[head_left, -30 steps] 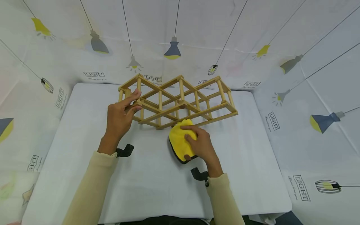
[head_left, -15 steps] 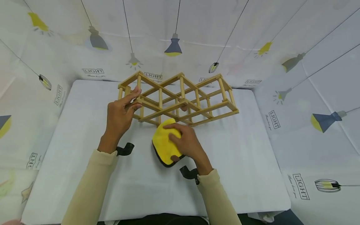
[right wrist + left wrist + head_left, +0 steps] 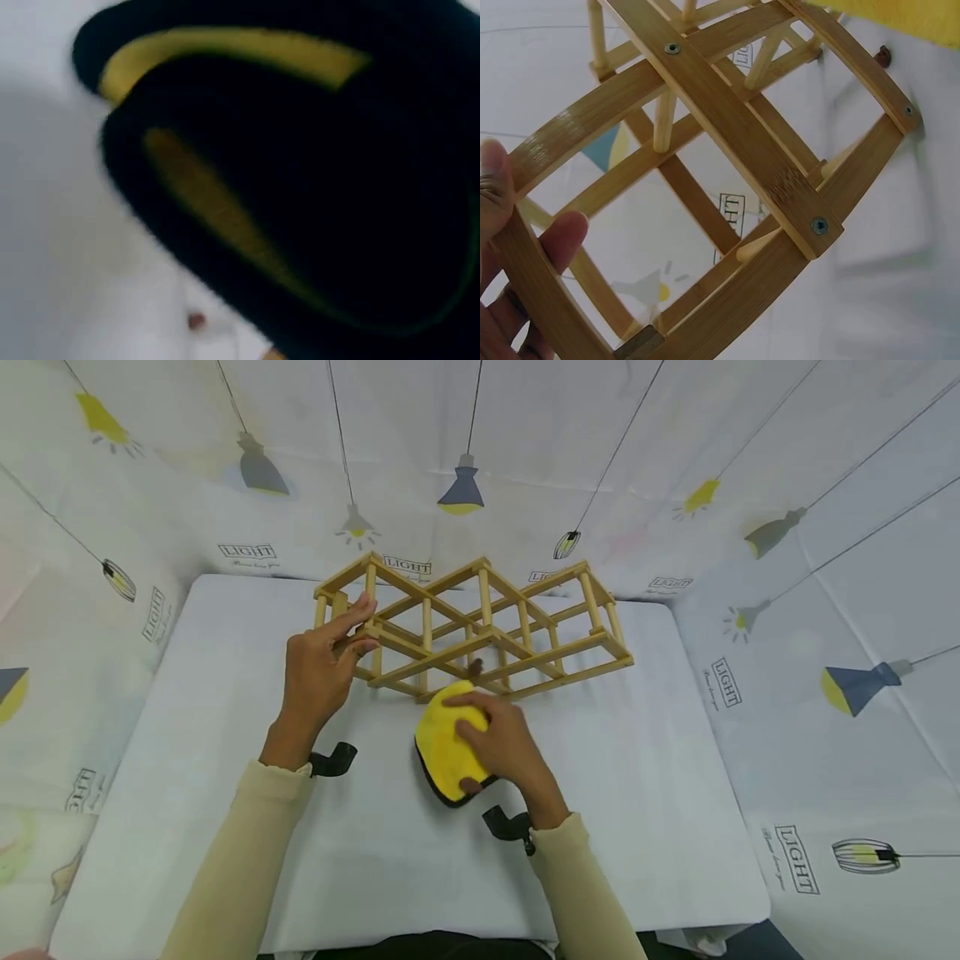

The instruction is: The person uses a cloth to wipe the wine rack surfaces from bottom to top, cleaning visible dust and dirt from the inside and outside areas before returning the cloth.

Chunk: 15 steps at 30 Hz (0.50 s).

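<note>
Rack [image 3: 739,139], screws [image 3: 820,225] — left wrist view only

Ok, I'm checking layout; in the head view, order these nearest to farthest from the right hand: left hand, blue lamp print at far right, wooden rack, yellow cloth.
1. Yellow cloth: gripped by the right hand.
2. Wooden rack: near edge just past the cloth.
3. Left hand: to the left, gripping the rack.
4. Blue lamp print: on the right wall.
</note>
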{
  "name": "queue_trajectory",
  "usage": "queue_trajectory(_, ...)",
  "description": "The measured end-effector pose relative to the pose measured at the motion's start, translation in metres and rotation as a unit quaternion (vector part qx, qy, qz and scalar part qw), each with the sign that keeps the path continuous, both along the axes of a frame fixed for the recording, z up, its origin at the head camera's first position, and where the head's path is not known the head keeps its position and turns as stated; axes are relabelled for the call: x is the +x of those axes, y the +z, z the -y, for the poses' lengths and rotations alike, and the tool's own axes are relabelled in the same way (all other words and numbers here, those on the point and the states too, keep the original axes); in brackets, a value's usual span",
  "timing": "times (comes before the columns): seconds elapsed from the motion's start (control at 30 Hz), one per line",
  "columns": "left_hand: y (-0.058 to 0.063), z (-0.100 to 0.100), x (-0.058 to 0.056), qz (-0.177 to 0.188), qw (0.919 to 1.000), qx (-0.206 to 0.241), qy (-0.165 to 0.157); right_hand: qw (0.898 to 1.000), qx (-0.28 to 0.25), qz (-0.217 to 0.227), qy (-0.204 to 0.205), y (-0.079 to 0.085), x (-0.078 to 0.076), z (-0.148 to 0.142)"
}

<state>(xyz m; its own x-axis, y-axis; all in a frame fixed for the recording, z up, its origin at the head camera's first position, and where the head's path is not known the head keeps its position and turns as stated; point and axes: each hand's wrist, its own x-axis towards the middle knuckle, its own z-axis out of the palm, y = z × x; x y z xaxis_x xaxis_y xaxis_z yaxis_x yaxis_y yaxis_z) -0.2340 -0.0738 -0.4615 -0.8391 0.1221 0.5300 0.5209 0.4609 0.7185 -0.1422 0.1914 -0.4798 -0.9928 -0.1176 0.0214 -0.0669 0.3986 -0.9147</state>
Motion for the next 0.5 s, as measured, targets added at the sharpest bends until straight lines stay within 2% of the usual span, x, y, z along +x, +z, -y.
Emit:
queue_trajectory(0.07,-0.002,-0.001,0.000,0.000,1.0000,-0.008,-0.004,0.998,0.016,0.042,0.045,-0.012,0.007,0.003)
queue_trajectory(0.1,-0.001,-0.001,0.000,-0.002,0.9999,-0.013,-0.004,0.998,0.009,0.034,0.050,-0.016,0.010,0.004)
queue_trajectory(0.13,0.000,-0.001,-0.001,-0.003,0.9998,-0.017,-0.003,0.999,-0.006,0.015,0.047,-0.017,0.012,0.005)
queue_trajectory(0.2,0.002,-0.001,-0.002,-0.003,0.9998,-0.020,0.000,0.997,-0.041,-0.053,0.025,-0.010,0.012,0.007)
queue_trajectory(0.27,0.004,0.000,-0.001,0.002,0.9999,-0.015,0.002,0.990,-0.058,-0.129,-0.015,0.001,0.007,0.007)
queue_trajectory(0.33,0.003,0.001,0.000,0.006,1.0000,-0.007,0.001,0.981,-0.068,-0.175,-0.053,0.008,0.000,0.008)
queue_trajectory(0.4,0.002,0.002,0.001,0.007,1.0000,-0.002,0.001,0.980,-0.064,-0.173,-0.071,0.008,-0.009,0.010)
queue_trajectory(0.43,0.002,0.002,0.001,0.007,1.0000,0.000,0.002,0.984,-0.058,-0.154,-0.067,0.005,-0.012,0.012)
queue_trajectory(0.5,0.000,0.003,0.001,0.006,1.0000,0.004,0.000,0.995,-0.023,-0.095,-0.032,-0.005,-0.017,0.018)
